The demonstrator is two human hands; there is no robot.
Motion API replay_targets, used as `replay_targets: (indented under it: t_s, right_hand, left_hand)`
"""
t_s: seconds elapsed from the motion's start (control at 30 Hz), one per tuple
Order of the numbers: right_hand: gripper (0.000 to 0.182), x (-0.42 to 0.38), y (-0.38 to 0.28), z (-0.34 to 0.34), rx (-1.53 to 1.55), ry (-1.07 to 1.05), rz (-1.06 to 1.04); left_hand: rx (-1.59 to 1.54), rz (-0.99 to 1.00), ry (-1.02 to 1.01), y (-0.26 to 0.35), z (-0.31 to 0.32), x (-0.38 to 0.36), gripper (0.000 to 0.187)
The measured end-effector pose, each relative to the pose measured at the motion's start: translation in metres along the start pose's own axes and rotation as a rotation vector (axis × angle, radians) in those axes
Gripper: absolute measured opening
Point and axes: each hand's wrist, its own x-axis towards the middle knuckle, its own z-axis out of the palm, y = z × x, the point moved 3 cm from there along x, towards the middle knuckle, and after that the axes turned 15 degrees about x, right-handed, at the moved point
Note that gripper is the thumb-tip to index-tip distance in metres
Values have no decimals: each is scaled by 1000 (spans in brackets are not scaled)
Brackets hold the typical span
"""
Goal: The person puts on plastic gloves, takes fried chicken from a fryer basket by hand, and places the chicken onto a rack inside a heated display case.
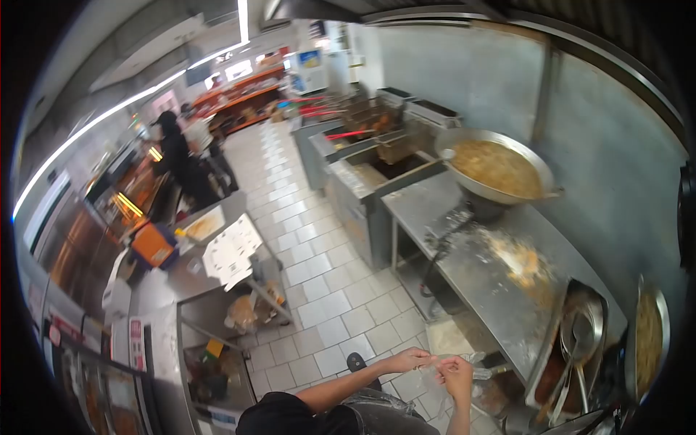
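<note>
My left hand (412, 359) reaches in from the left, its fingers pinched together. Close against it, my right hand (456, 373) is closed too, the fingertips of both hands meeting. Between and behind them shows thin clear plastic (473, 358), crumpled like a bag or a disposable glove. Both hands grip it in front of my body, above the tiled floor. Right of my hands is a steel worktable (464, 279) with a spill of white and yellow batter or flour (518, 259). A long metal tray (554, 341) holding ladles (582, 341) stands at its near end.
A big wok (500, 165) of bubbling oil sits at the worktable's far end, beyond it fryers (391, 170) with baskets. Another wok (647, 341) is at far right. On the left, a counter (174, 279) carries white cardboard (232, 250). People (177, 156) stand farther back.
</note>
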Motion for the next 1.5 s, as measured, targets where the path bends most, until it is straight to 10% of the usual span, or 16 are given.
replay_targets:
  t_s: [0.07,0.1,0.2,0.37,0.6,0.7,0.83,0.97,1.13,1.5]
  right_hand:
    - [10,6,-18,-46,-227,31,-14]
    - [11,47,14,76,-207,-26,-96]
    - [12,87,-16,80,-563,-89,-369]
    - [1,72,-100,243,-263,-596,-892]
    - [44,149,-42,352,-626,-925,-842]
    - [40,210,15,380,-1150,-890,-623]
    - [39,183,-60,460,-1065,-1105,-473]
    - [7,232,37,496,-1103,-1725,-1188]
    - [16,273,51,572,-934,-2111,-1343]
    - [11,429,10,733,-1067,-2255,-1064]
  left_hand:
    - [-54,58,103,13,23,12,45]
    - [135,-15,183,-19,-98,-69,46]
    - [253,50,377,-28,-116,-69,50]
    - [20,-32,484,-47,-189,-92,50]
    - [-159,-55,604,-55,-300,-141,48]
    - [-11,-71,766,-59,-333,-166,50]
    - [54,-212,861,-85,-373,-183,51]
    - [168,-334,951,-110,-409,-205,51]
    - [317,-478,918,-156,-482,-218,51]
    - [345,-719,987,-130,-689,-218,52]
